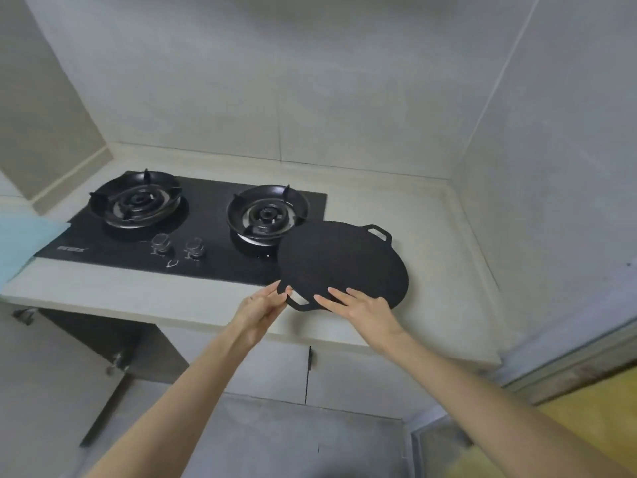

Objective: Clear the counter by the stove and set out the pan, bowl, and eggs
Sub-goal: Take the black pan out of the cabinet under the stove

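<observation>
Both forearms reach in from the near edge toward the pan (343,263), a flat black round piece with a loop handle at each end. Left hand (259,307) pinches the pan's near handle at its left corner between thumb and fingers. Right hand (362,308) lies spread, fingers flat on the pan's near rim just right of that handle. Pan position: on the surface (413,305), overlapping the front right corner of the stove (193,232) and partly covering the right burner (267,215). Step in hand, as judged: setting out the pan. Next move calls for sliding or lifting it to a settled spot. No bowl or eggs are in view near the pan
</observation>
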Tool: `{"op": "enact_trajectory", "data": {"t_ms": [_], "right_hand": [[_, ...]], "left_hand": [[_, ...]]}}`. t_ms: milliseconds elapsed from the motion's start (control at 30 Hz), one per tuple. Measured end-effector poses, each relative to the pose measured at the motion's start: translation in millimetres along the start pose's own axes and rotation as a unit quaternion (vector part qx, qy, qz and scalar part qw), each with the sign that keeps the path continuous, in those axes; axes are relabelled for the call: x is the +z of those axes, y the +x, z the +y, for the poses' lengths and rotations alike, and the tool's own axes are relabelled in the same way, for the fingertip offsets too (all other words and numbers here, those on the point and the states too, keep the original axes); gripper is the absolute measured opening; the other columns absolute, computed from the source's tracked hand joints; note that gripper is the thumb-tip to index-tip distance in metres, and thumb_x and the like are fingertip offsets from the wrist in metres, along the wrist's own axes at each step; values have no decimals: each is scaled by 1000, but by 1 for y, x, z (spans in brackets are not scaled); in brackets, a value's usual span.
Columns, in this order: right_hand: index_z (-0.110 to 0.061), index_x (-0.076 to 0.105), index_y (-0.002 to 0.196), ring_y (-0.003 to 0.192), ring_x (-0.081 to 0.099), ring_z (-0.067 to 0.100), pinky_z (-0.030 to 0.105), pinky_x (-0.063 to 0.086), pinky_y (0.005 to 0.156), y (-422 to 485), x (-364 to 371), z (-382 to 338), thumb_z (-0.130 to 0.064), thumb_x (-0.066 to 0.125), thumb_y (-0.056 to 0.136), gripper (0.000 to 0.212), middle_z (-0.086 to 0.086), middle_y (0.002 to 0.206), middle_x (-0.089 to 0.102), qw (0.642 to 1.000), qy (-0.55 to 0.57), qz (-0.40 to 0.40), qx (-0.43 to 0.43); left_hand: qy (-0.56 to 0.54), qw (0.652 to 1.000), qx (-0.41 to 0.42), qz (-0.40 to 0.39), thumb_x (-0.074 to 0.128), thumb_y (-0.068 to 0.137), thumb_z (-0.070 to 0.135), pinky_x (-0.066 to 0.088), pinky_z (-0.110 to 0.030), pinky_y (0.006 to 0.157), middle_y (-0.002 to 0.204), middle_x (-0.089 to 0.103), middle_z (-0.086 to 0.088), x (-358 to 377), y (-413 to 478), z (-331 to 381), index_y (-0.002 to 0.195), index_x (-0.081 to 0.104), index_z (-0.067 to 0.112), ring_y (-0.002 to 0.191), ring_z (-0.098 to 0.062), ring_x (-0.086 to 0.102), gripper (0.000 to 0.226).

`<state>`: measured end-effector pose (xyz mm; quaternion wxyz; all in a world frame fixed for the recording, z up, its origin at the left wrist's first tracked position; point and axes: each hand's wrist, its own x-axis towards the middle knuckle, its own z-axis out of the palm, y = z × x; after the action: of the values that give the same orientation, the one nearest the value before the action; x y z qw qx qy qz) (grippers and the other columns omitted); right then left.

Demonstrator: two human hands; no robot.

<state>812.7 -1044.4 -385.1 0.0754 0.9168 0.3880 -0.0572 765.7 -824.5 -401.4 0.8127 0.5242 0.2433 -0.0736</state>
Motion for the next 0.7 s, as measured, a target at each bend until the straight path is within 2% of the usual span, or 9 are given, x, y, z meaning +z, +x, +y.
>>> {"op": "enact_trajectory", "data": {"t_ms": [100,200,300,400,467,500,567,633,700], "right_hand": [[-44,-5,148,145,23,23,29,35,64,6,5,23,23,42,76,109,-6,160,10,999,9,-8,42],[-44,7,149,140,34,25,28,36,59,18,22,43,21,49,74,108,-4,158,23,997,22,13,72],[-44,50,132,101,69,21,22,34,39,35,32,55,10,82,36,114,-5,127,64,991,-23,-45,123],[-42,64,118,81,73,18,18,30,32,53,48,70,8,85,11,119,-7,107,72,985,-51,-17,162],[-45,57,125,93,71,18,21,37,36,64,34,72,5,87,26,116,-7,118,68,982,-12,-34,183],[-48,44,135,110,65,20,24,43,44,66,29,70,6,83,46,111,-7,133,59,981,11,-52,188],[-45,8,148,140,34,25,31,46,68,75,33,75,14,53,79,101,-4,158,22,980,24,-61,187],[-42,-5,149,146,19,28,36,47,82,83,27,81,16,40,85,97,-2,161,7,978,36,-84,187],[-42,-5,149,146,17,29,39,46,88,97,26,89,15,42,85,98,-1,161,6,975,42,-102,194]], "left_hand": [[5,999,-38,-19,50,90,-5,53,-13,83,118,65,-7,16,41,-2,128,56,6,110,-12,62,39],[25,997,-65,-39,52,90,-4,51,-17,88,124,64,-7,29,81,0,129,55,7,112,-12,61,41],[32,995,-81,-39,52,89,-7,45,-21,89,116,66,-2,42,110,5,122,57,8,103,-9,62,36],[35,992,-103,-64,52,89,-8,44,-21,90,117,67,-3,49,138,12,125,57,7,106,-9,62,40],[44,988,-123,-83,52,89,-7,49,-18,85,119,67,-4,50,161,18,128,57,7,109,-10,62,41],[46,987,-128,-86,52,89,-6,51,-16,81,119,67,-4,50,166,19,128,57,7,108,-9,63,41],[47,986,-136,-88,50,91,-7,54,-14,75,113,69,-4,54,182,26,125,59,7,100,-8,66,39],[37,986,-142,-82,46,93,-7,54,-19,78,105,69,-4,59,193,31,124,58,5,92,-9,67,35],[18,986,-150,-72,41,95,-6,52,-26,80,107,68,-8,63,207,33,128,54,3,94,-15,66,37]]}}
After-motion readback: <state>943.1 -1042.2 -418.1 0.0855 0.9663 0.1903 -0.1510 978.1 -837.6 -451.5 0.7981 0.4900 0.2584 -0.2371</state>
